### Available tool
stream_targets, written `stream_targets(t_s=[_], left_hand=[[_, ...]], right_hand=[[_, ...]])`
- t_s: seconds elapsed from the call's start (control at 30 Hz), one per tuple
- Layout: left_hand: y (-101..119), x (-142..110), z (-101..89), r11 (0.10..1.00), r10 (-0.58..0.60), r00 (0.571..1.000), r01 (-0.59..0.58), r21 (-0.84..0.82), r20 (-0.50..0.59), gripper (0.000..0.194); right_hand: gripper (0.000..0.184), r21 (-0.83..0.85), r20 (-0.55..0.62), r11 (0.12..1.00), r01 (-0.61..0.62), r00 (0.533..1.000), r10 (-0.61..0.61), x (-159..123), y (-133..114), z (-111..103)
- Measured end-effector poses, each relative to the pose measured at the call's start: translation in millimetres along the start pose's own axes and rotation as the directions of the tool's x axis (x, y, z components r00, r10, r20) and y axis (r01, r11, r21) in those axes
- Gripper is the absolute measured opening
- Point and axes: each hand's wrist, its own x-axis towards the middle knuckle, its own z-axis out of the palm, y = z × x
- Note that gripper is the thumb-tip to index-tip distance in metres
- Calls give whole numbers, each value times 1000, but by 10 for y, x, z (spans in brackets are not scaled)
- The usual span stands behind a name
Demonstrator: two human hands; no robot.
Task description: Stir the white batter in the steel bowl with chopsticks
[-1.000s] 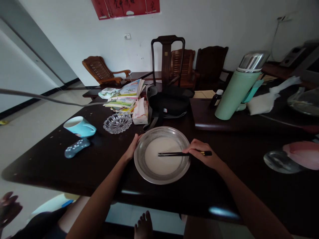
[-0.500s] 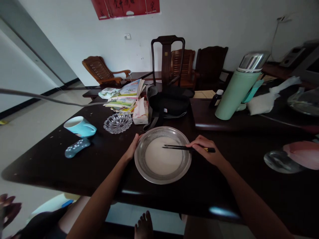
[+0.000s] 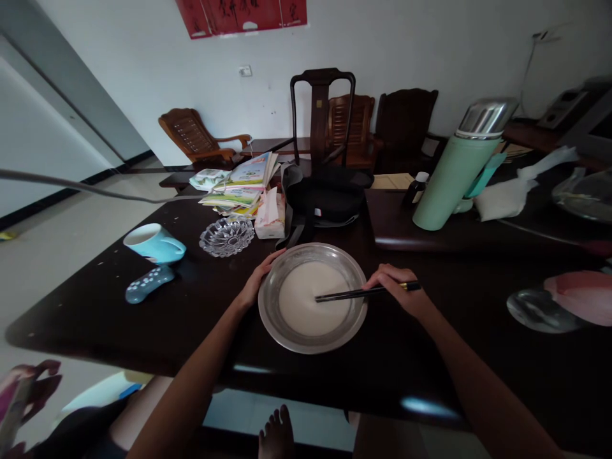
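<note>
A round metal bowl point(image 3: 268, 322) stands on the dark wooden table, holding a milky white liquid point(image 3: 301, 303). My left hand point(image 3: 257, 280) grips the bowl's left rim, with its fingers partly hidden against the outer wall. At the right rim, my right hand point(image 3: 396, 285) is closed around a pair of black chopsticks point(image 3: 347, 294) with gold bands near the thick ends. The chopsticks lie close together, slanting over the right rim, and their tips dip into the liquid near its middle.
Left of the bowl are a blue mug point(image 3: 155, 243), a game controller point(image 3: 149, 284) and a glass dish point(image 3: 227, 237). Behind it sit tissues point(image 3: 270, 217), books point(image 3: 246, 185) and a black bag point(image 3: 327, 194). A green thermos point(image 3: 454, 172) stands right. Another person's hand point(image 3: 43, 389) shows lower left.
The chopsticks swung through the liquid, their tips shifting slightly right, and my right hand moved right. My left fingers have slid further up along the rim. The other person's hand came further into view.
</note>
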Motion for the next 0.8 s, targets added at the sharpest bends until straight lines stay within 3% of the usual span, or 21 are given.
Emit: stream_targets(t_s=[0.13, 0.27, 0.37, 0.47, 0.63, 0.8], left_hand=[[-41, -15, 0, 999, 36, 998, -34, -43, 60, 68], [-56, -38, 7, 998, 68, 995, -67, -11, 77, 72], [-25, -53, 19, 992, 92, 994, -96, 81, 50, 68], [15, -61, 35, 984, 102, 994, -106, 142, 35, 68], [31, -57, 39, 975, 116, 993, -120, 188, 35, 69], [26, -52, 34, 971, 127, 992, -130, 201, 27, 66]], right_hand=[[24, 20, 89, 997, 76, 993, -77, -2, 16, 56], [32, -22, -9, 999, 29, 1000, -29, 6, 17, 4], [35, -12, 17, 999, 30, 999, -30, 5, 11, 4], [24, 14, 71, 996, 84, 994, -85, 6, 11, 29], [32, -8, -26, 1000, 21, 999, -21, 13, 7, -15], [25, 30, 73, 998, 54, 996, -56, 8, 1, 23]])
